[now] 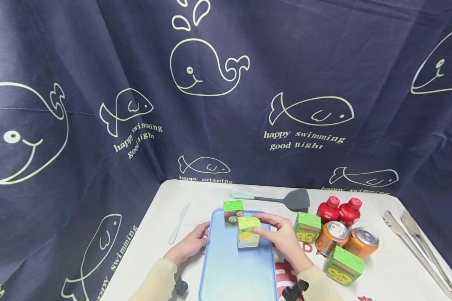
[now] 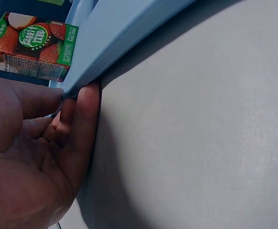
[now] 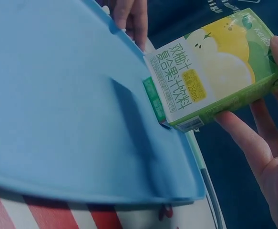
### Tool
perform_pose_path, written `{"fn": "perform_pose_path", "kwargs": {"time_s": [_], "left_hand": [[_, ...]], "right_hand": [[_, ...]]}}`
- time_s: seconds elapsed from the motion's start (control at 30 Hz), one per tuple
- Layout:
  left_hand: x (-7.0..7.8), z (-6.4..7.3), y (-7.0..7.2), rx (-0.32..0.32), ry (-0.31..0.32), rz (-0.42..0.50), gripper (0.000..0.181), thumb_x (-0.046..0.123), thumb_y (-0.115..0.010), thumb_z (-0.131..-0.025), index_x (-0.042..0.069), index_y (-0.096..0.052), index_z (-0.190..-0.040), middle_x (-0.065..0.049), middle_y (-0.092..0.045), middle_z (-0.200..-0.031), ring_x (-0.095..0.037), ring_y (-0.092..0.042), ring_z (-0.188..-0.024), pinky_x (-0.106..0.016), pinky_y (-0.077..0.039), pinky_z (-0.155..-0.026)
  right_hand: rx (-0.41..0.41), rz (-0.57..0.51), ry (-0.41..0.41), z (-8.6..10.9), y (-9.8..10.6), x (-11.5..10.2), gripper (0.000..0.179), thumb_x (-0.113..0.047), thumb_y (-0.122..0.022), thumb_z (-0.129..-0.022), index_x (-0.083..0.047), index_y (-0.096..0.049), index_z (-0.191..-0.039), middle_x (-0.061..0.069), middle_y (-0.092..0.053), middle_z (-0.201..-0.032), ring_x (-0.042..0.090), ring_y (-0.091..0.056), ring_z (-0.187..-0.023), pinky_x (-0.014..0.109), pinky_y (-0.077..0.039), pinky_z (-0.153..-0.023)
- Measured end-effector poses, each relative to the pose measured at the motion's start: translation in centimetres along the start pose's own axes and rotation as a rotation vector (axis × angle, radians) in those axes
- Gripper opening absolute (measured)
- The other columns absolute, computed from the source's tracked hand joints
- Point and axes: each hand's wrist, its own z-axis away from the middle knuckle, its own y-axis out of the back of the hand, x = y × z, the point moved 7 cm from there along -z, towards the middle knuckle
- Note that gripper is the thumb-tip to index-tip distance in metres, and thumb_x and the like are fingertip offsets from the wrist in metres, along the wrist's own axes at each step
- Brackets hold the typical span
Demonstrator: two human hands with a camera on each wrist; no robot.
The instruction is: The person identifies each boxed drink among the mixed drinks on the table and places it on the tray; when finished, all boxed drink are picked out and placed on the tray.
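A light blue tray [image 1: 237,271] lies on the white table in front of me. My left hand [image 1: 191,246] pinches its left rim between thumb and fingers, as the left wrist view shows up close. A yellow-and-green juice carton [image 3: 220,67] is held upright over the tray in my right hand [image 1: 284,235], fingers and thumb around its upper part. Its shadow falls on the tray, so it hangs clear of the surface. Behind it, at the tray's far end, stands a green juice carton with strawberries on its side [image 2: 34,40], partly hidden in the right wrist view.
Right of the tray stand two green cartons [image 1: 306,228], two orange cans [image 1: 363,242] and two red bottles [image 1: 349,212]. Behind the tray lies a spatula [image 1: 296,200]. A pale knife [image 1: 179,223] is at left, metal utensils [image 1: 422,251] far right. A dark curtain hangs behind.
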Motion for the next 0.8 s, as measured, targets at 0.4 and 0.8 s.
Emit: {"fn": "perform_pose_path", "kwargs": {"time_s": [0.4, 0.8], "left_hand": [[-0.1, 0.1, 0.0, 0.012, 0.025, -0.006, 0.058, 0.004, -0.05, -0.105, 0.0, -0.034, -0.16, -0.029, -0.032, -0.161, -0.051, -0.034, -0.146, -0.056, -0.051, -0.104], [-0.2, 0.2, 0.0, 0.008, 0.031, 0.03, 0.059, 0.004, -0.052, -0.105, 0.002, -0.034, -0.161, -0.028, -0.031, -0.162, -0.05, -0.028, -0.15, -0.059, -0.046, -0.109]], "right_hand": [[-0.014, -0.006, -0.033, 0.0, -3.1, 0.4, 0.043, -0.009, -0.092, -0.079, -0.003, -0.078, -0.12, 0.004, -0.078, -0.114, 0.019, -0.071, -0.111, 0.031, -0.046, -0.107], [-0.028, -0.008, -0.069, -0.1, -4.7, 0.9, 0.044, -0.013, -0.093, -0.079, -0.01, -0.079, -0.12, -0.002, -0.078, -0.114, 0.017, -0.07, -0.114, 0.043, -0.04, -0.115]]}}
